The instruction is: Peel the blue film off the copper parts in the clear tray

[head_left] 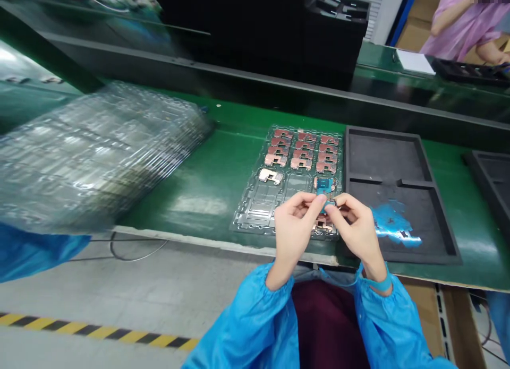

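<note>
Between my two hands, above the clear plastic tray, is a small blue circuit board (324, 185). My left hand (299, 215) pinches its left edge with thumb and fingertips. The fingers of my right hand (354, 220) are closed on its near right edge, close to the left thumb. Below lies the clear blister tray (255, 202), with several copper-coloured metal plates (305, 146) in its pockets. A paler, silvery plate (271, 176) sits in the left column. My fingers hide part of the board and of the tray's right column.
Right of the blister tray lies a black foam tray (434, 220) with crumpled blue film pieces (394, 223). A tall stack of clear trays (99, 151) stands at the left. A black box (255, 34) rises behind. Across the bench is a person in pink (458, 26).
</note>
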`<action>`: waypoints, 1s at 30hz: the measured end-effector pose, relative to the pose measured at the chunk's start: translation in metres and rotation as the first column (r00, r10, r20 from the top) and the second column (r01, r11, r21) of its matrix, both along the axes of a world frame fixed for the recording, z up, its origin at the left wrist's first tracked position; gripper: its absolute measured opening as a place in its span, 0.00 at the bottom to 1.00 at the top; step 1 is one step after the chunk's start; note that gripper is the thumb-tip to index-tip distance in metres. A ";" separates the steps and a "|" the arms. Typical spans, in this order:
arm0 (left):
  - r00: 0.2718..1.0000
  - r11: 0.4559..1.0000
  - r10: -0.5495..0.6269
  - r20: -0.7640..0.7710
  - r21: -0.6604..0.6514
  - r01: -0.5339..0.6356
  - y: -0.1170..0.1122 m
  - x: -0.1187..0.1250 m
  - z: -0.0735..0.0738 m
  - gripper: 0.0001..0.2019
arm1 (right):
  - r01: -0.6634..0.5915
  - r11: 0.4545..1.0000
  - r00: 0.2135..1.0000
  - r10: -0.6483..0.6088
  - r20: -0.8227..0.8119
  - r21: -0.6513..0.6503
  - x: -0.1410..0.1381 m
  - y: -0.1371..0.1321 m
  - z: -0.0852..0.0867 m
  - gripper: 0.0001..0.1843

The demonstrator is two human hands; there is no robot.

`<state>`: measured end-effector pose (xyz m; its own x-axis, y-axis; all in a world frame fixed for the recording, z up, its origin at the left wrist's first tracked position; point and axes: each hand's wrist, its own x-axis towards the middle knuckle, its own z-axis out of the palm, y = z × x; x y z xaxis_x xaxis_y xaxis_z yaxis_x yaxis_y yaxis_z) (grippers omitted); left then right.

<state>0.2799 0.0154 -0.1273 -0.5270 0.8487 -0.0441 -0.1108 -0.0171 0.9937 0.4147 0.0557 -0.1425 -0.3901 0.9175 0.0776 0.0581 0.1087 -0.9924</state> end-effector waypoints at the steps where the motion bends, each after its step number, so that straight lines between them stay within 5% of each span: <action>1: 1.000 1.000 0.004 -0.013 0.002 -0.004 -0.001 0.000 0.000 0.11 | -0.015 1.000 1.000 0.015 -0.003 -0.024 0.000 -0.001 0.001 0.17; 9: 0.994 0.994 -0.105 0.005 -0.007 0.105 -0.006 0.008 -0.005 0.15 | 0.157 0.975 0.986 -0.165 0.037 0.159 -0.003 -0.009 -0.006 0.21; 21: 0.989 0.997 -0.073 0.125 0.012 0.072 -0.002 0.007 -0.009 0.12 | 0.038 0.966 0.991 -0.068 0.113 0.256 0.006 -0.011 -0.008 0.18; 30: 0.993 0.992 -0.116 -0.002 0.049 0.116 -0.003 -0.002 0.002 0.07 | 0.008 0.907 0.985 -0.078 0.152 0.421 0.008 -0.014 -0.001 0.14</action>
